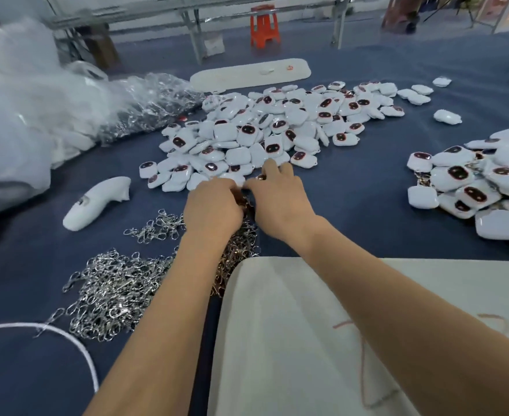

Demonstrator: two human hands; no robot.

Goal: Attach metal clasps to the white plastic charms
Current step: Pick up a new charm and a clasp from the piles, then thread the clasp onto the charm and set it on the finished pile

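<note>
Two hands, left (214, 205) and right (277, 195), grips hidden, meeting at charm pile (265, 130) edge, blue cloth (361, 187) open rightward

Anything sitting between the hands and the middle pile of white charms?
Nothing visible. The left hand and right hand lie at the near edge of the charm pile, right fingers already touching it; the clasps lie nearer.

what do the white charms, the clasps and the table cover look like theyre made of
White charms: likely glossy hard plastic; they show sharp highlights and rounded moulded edges.
Clasps: bright silver metal, judging by the shine and thin wire loops.
Table cover: seems a matte dark blue fabric, without glare; the weave is too fine to tell.
</note>
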